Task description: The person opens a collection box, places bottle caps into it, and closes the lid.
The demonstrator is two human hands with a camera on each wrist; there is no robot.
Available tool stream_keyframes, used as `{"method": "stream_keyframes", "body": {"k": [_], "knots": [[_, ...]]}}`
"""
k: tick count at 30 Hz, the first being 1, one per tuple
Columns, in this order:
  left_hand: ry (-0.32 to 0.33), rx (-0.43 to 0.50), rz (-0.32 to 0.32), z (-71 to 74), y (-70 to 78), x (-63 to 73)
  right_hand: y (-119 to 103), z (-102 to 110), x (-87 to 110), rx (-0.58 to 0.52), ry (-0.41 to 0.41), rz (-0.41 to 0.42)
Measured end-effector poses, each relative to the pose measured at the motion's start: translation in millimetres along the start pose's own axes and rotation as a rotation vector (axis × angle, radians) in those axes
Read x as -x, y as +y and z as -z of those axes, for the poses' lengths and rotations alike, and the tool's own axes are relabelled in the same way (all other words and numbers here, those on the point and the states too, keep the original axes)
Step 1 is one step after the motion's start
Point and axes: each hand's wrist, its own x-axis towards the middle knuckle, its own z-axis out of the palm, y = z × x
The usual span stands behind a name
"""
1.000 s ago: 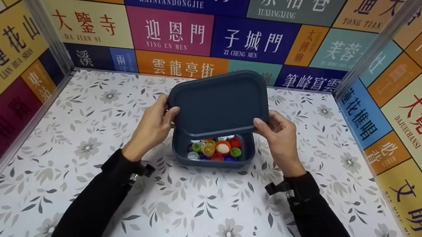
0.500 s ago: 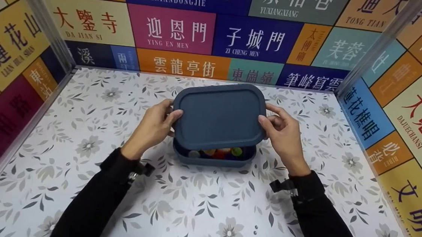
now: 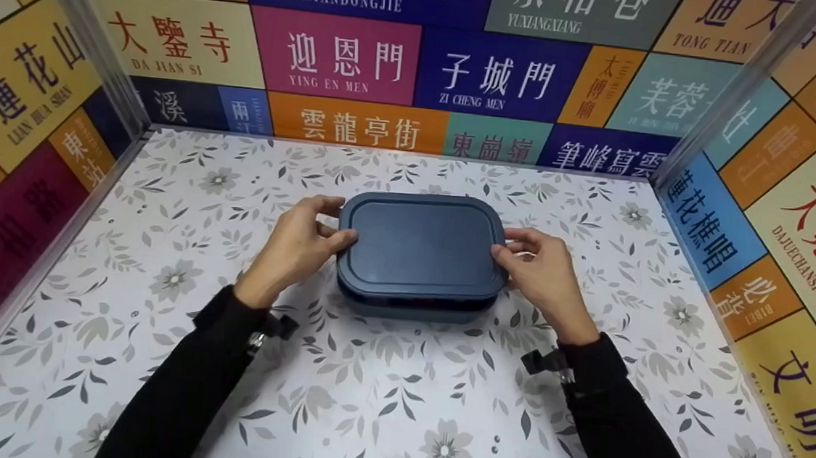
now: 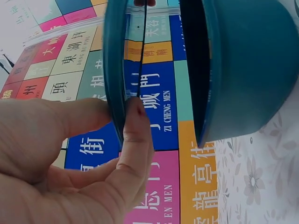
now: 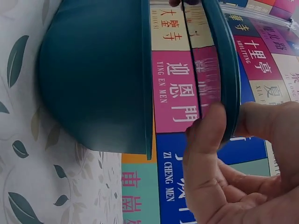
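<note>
A dark blue lid (image 3: 425,245) with rounded corners hangs just over a matching box (image 3: 416,313) on the table. My left hand (image 3: 305,239) pinches the lid's left edge, thumb on top and fingers beneath. At the opposite edge my right hand (image 3: 539,268) holds it the same way. Both wrist views show a gap between the lid (image 4: 114,65) and the box (image 5: 98,79), so the two are apart. What lies inside the box is hidden now; only a dark slit shows along its front.
The white tabletop (image 3: 365,408) has a grey floral print. Printed panels (image 3: 341,60) with large characters stand along the back and both sides, with clear corner posts (image 3: 739,88) between them.
Both hands have lowered the lid and levelled it from a tilt. The colourful small round items in the box, visible earlier, are now covered. The box has stayed in place.
</note>
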Motion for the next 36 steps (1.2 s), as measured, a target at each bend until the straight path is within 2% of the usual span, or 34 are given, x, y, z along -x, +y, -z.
{"method": "stream_keyframes", "body": {"k": [3, 7, 12, 17, 24, 27, 32, 36], "knots": [[-0.008, -0.065, -0.009, -0.7, -2.3, -0.2, -0.2, -0.2, 1.4, 0.055, -0.007, -0.024], [-0.022, -0.133, -0.019, -2.6, -6.3, -1.2, 1.6, 0.3, 2.7, 0.149, -0.014, -0.004], [-0.019, -0.165, -0.055, -8.0, -11.8, -3.1, 4.3, -0.5, 4.9, 0.248, -0.018, 0.023], [-0.003, -0.182, -0.092, -13.7, -16.4, -5.7, 6.4, -5.2, 5.5, 0.248, -0.03, 0.015], [-0.03, -0.235, -0.115, -16.1, -20.8, -6.2, 9.0, -8.3, 7.5, 0.23, -0.066, -0.013], [-0.046, -0.252, -0.089, -16.3, -22.5, -7.0, 10.6, -9.1, 6.6, 0.244, -0.083, -0.02], [-0.089, -0.225, -0.029, -17.1, -23.5, -7.8, 11.6, -10.2, 6.2, 0.242, -0.089, -0.027], [-0.109, -0.233, -0.045, -17.7, -26.1, -8.7, 12.6, -11.0, 7.0, 0.252, -0.089, -0.022]]}}
